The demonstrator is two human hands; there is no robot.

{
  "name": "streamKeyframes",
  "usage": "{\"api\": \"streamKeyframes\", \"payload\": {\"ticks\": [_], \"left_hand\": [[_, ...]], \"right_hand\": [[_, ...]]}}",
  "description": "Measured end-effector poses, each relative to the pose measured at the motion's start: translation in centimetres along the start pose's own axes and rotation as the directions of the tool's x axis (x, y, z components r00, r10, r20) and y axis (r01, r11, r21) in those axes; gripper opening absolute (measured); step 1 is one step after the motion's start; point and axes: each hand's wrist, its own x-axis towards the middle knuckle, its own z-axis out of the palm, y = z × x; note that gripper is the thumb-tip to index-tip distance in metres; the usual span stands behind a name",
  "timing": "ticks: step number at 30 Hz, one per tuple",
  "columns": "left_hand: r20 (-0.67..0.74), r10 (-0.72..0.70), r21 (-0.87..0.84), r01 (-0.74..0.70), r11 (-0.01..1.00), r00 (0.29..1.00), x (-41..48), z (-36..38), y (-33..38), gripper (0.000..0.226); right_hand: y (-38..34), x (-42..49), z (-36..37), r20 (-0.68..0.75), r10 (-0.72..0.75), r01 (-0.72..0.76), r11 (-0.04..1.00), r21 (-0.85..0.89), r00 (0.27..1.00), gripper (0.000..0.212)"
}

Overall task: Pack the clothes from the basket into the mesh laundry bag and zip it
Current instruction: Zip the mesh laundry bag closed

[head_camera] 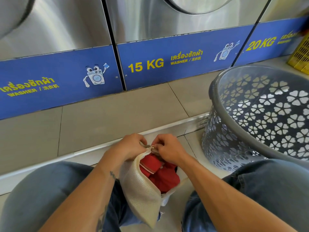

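Note:
A cream mesh laundry bag point(143, 190) lies on the floor between my knees, its mouth gaping open. Red clothes point(164, 177) with a white-striped edge show inside it. My left hand point(129, 146) pinches the bag's far end at the top of the opening. My right hand point(168, 148) pinches the same spot from the other side, at what looks like the zip's small metal pull. The two hands almost touch. The grey plastic basket point(260, 114) with flower-shaped holes stands to the right, tilted toward me, and no clothes show in it.
A row of steel washers point(175, 27) with blue base panels stands straight ahead on a raised tiled step point(108, 121). A yellow crate point(300, 54) sits at the far right. My knees in blue jeans flank the bag.

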Motion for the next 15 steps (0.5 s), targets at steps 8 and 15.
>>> {"api": "streamKeyframes", "payload": {"ticks": [8, 15], "left_hand": [[0.04, 0.067, 0.07, -0.07, 0.995, 0.997, 0.3, 0.8, 0.0, 0.027], [-0.215, 0.094, 0.131, -0.067, 0.989, 0.972, 0.4, 1.0, 0.0, 0.022]], "right_hand": [[-1.2, -0.6, -1.1, -0.001, -0.068, 0.068, 0.992, -0.11, 0.998, 0.021], [-0.7, -0.8, -1.8, -0.047, -0.048, 0.041, 0.99, -0.135, 0.998, 0.022]]}}
